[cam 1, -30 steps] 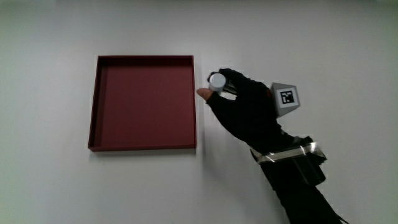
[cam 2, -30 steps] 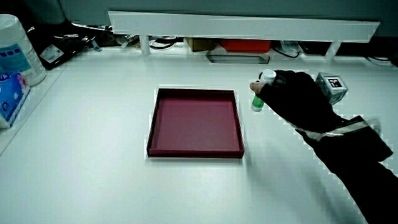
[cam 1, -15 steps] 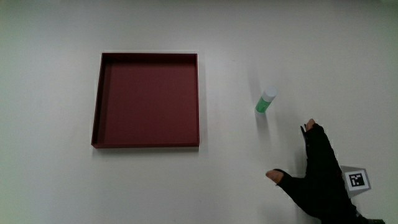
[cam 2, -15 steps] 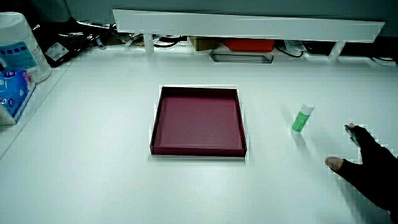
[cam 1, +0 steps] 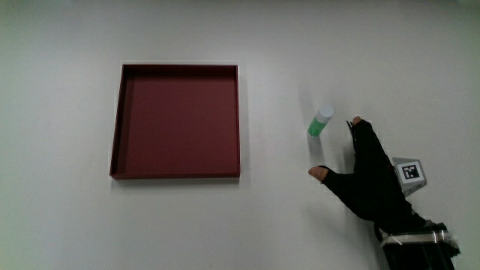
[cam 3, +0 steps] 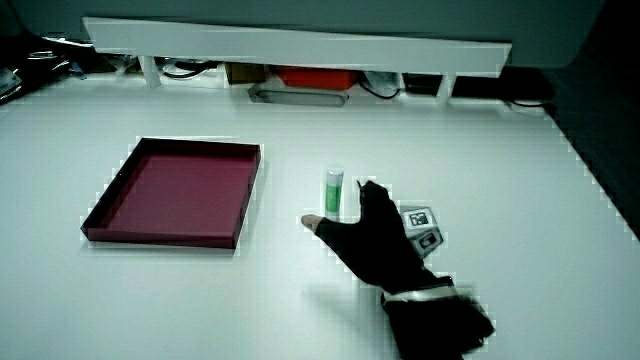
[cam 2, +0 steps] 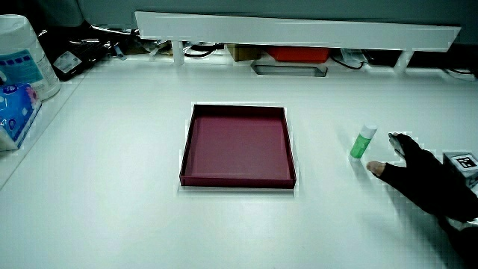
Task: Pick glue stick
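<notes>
A green glue stick (cam 1: 321,121) with a white cap stands upright on the white table, apart from the dark red tray (cam 1: 120,120). It shows in both side views (cam 2: 364,142) (cam 3: 334,192). The gloved hand (cam 1: 364,176) is beside the stick and a little nearer to the person, thumb and fingers spread, not touching it. Nothing is in the hand (cam 2: 418,175) (cam 3: 372,240). The patterned cube (cam 1: 410,172) sits on its back.
The tray (cam 2: 196,127) is shallow, square and holds nothing. A low white partition (cam 2: 299,30) runs along the table's edge farthest from the person, with cables and a red box under it. White and blue containers (cam 2: 19,75) stand at one table edge.
One second ago the hand held the glue stick next to the tray. Half a second ago the stick stood alone and the hand was nearer the person. The hand has since moved toward the stick.
</notes>
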